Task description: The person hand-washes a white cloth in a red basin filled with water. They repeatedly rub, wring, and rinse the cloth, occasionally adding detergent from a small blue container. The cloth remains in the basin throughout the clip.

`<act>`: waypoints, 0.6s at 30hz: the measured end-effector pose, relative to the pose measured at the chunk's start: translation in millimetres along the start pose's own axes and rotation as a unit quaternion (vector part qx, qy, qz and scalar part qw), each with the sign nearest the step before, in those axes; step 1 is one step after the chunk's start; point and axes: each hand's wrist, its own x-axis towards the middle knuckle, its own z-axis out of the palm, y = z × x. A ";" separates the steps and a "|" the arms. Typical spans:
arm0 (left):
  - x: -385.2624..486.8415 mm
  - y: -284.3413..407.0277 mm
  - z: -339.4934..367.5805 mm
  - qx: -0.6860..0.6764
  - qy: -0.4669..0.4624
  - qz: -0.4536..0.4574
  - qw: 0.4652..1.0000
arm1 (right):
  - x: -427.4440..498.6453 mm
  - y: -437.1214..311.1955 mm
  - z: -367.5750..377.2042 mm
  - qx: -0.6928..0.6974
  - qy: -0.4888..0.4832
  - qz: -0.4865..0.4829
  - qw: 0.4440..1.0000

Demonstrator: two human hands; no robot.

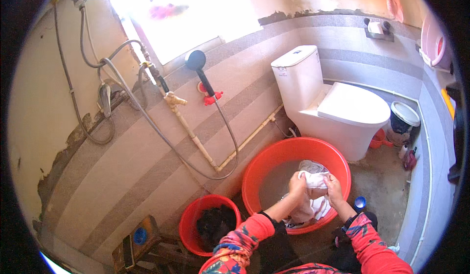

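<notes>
Over a large red plastic basin (257, 167), my left hand (298, 183) and my right hand (333, 186) hold a white and beige cloth (315, 181) stretched between them. Each hand pinches one side of its upper edge. Greyish water (273, 182) fills part of the basin. A grey cloth (311, 166) lies in it beyond my hands, and white fabric with dark print (304, 211) lies nearer to me. Whether the held cloth is joined to the fabric below is hard to tell.
A smaller red bucket (185, 233) with dark cloth stands at left, beside a wooden stool (137, 244). Behind the basin is a white toilet (330, 127). The shower hose (176, 156) hangs along the wall. A small blue-rimmed container (360, 202) stands right of the basin.
</notes>
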 end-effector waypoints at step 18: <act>35.2 -50.8 2.0 -0.361 -0.188 -0.036 0.913 | -3.5 -35.9 99.1 -0.537 0.011 -0.309 0.785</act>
